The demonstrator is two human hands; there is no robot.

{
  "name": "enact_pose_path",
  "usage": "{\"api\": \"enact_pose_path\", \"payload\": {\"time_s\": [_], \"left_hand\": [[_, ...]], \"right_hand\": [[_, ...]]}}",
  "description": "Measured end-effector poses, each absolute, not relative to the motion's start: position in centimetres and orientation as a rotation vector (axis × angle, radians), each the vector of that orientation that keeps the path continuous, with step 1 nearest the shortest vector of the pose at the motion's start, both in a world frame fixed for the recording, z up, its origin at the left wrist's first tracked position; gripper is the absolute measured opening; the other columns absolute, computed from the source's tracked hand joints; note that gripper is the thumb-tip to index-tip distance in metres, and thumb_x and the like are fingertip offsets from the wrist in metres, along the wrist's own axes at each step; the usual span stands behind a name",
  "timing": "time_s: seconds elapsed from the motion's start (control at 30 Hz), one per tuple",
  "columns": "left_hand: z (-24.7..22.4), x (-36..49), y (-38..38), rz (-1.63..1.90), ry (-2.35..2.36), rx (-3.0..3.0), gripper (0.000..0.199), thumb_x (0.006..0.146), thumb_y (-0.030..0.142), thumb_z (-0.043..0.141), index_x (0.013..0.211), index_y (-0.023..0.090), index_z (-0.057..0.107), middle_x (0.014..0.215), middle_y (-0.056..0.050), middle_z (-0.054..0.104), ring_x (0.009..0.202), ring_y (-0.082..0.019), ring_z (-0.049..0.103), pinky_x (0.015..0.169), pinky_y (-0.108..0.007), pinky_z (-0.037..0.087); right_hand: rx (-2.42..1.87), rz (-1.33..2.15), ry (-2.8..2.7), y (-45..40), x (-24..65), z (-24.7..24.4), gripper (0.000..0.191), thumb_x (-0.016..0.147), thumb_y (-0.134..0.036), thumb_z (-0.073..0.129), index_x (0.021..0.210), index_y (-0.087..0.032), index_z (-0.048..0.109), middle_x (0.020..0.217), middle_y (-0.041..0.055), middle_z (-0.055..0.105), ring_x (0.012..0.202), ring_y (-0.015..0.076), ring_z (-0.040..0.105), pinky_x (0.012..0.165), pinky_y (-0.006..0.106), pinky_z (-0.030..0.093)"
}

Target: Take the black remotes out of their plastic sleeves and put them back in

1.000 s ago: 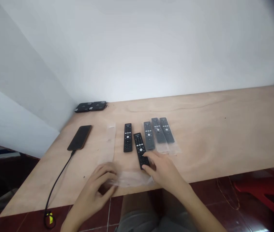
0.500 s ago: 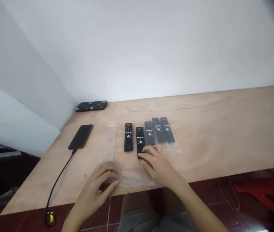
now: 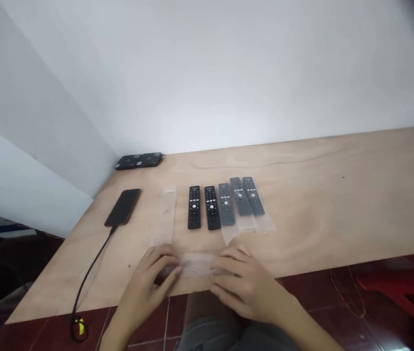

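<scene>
Near the table's front edge, my left hand [image 3: 154, 275] pinches the left end of a clear plastic sleeve [image 3: 197, 264] lying flat. At its right end, my right hand [image 3: 245, 282] has its fingers and thumb closed on the sleeve, slightly blurred. Beyond the hands lie two bare black remote controls, a left one [image 3: 194, 208] and a right one [image 3: 212, 208]. To their right are three more remotes in clear sleeves: a near one [image 3: 226, 204], a middle one [image 3: 241, 196] and a far-right one [image 3: 253, 196]. Another flat sleeve [image 3: 166, 214] lies left of the bare remotes.
A phone [image 3: 122, 207] with a black cable [image 3: 90, 268] lies on the left of the wooden table [image 3: 320, 209]. Two black boxes [image 3: 139, 160] sit at the back left against the white wall [image 3: 229, 73]. A red plastic stool [image 3: 393, 287] stands below on the right.
My right hand has let go of the right bare remote and come back to the front sleeve. That remote now stands level with the left one. My left hand stays on the sleeve.
</scene>
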State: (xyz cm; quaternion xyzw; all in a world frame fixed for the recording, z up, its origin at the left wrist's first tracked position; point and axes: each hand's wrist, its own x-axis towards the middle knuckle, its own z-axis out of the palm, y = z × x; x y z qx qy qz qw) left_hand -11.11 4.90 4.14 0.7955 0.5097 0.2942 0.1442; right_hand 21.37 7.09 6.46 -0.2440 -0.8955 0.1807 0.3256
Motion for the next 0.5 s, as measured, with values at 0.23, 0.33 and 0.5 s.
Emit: {"api": "enact_pose_path", "payload": {"time_s": [0.23,0.33,0.5], "left_hand": [[4.0,-11.5,4.6,0.935,1.554,2.257,0.022,0.111,0.028,0.064,0.130,0.029,0.074,0.134,-0.008,0.072,0.128,-0.026,0.069,0.109,-0.040,0.060],[3.6,-11.8,4.5,0.943,1.575,2.242,0.022,0.110,0.028,0.064,0.130,0.029,0.074,0.137,-0.008,0.070,0.129,-0.025,0.069,0.111,-0.039,0.060],[3.3,-12.2,4.4,0.899,1.596,2.235,0.022,0.110,0.030,0.065,0.131,0.029,0.075,0.139,-0.008,0.069,0.131,-0.026,0.069,0.112,-0.040,0.061]], "right_hand": [[-0.782,0.445,-2.341,7.2,22.8,3.9,0.023,0.114,-0.019,0.058,0.135,-0.021,0.069,0.128,0.0122,0.077,0.115,0.0290,0.069,0.100,0.050,0.055],[-0.824,0.474,-2.278,7.4,23.8,3.9,0.020,0.113,-0.018,0.059,0.128,-0.022,0.071,0.122,0.0112,0.076,0.113,0.0291,0.068,0.098,0.050,0.055],[-0.920,0.532,-2.271,8.0,25.9,3.6,0.010,0.110,-0.019,0.066,0.105,-0.024,0.073,0.107,0.0063,0.074,0.105,0.0283,0.065,0.098,0.051,0.055]]}}
